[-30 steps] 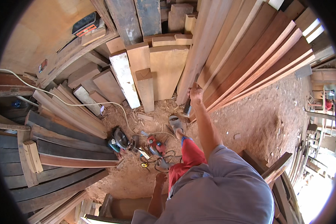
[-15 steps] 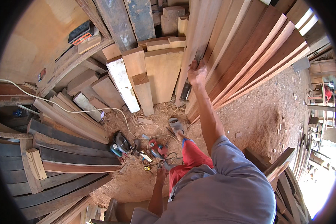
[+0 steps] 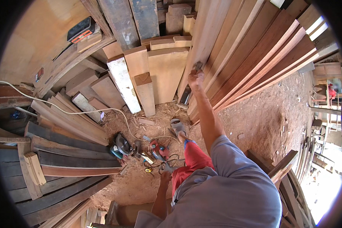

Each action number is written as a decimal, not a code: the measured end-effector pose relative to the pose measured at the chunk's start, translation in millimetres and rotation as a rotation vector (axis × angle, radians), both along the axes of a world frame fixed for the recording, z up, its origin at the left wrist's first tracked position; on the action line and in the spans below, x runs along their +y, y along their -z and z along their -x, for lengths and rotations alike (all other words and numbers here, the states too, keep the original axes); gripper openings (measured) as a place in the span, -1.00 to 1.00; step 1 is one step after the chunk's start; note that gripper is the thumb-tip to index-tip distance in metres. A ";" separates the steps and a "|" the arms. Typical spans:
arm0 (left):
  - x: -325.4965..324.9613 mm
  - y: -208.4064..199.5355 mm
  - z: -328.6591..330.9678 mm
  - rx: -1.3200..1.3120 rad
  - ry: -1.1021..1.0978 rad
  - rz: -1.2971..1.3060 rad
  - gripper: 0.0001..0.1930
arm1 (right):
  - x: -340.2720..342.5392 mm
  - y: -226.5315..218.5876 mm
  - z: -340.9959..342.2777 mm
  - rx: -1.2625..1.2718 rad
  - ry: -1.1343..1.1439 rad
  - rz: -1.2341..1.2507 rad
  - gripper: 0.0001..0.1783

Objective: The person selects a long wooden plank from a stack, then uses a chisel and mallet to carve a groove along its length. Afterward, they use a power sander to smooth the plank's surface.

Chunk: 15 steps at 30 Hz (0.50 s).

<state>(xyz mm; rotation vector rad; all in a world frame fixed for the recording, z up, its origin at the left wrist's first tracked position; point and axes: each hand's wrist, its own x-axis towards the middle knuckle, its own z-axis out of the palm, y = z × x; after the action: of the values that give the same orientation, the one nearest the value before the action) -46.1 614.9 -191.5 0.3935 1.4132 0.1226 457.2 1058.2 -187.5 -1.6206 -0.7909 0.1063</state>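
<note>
My right hand (image 3: 196,79) is stretched forward against a tall pale plank (image 3: 211,26) that leans upright. Its fingers are closed, and a small greyish piece (image 3: 198,65) sticks out past them; I cannot make out what it belongs to. Below the hand, a dark narrow piece (image 3: 185,95) lies along the plank's lower part. My left hand (image 3: 166,176) hangs low beside my left leg, its fingers too small and partly hidden to read. Near it on the ground lie a red power tool (image 3: 160,150), a circular saw (image 3: 123,143) and a yellow tape measure (image 3: 148,170).
Reddish planks (image 3: 260,57) lean in a fan at the right. Shorter boards (image 3: 167,72) stand ahead, beside a white-painted board (image 3: 124,81). Dark planks (image 3: 76,159) are stacked at the left. A pale cable (image 3: 81,113) crosses to the tools. Sawdust and offcuts cover the ground (image 3: 262,114).
My right hand has slid a little down the plank toward me, and the greyish piece at its fingers has moved with it. My left hand stays low by my leg.
</note>
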 end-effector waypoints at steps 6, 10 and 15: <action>-6.1 12.2 -20.1 0.067 -0.109 0.022 -0.74 | -5.1 -118.1 56.3 -0.119 0.129 0.470 -0.86; 4.8 11.4 -8.9 0.074 -0.025 0.040 -0.75 | -0.4 -144.4 45.9 -0.265 0.117 0.454 -0.77; -3.3 19.3 6.9 0.006 -0.015 0.032 -0.79 | -7.7 -136.0 52.3 -0.187 0.087 0.599 -0.74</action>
<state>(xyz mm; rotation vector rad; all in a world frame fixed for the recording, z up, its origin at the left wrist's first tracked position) -53.0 611.7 -210.8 0.3570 1.4229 0.1112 404.9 1050.5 -51.5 -2.2537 -0.8801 0.1397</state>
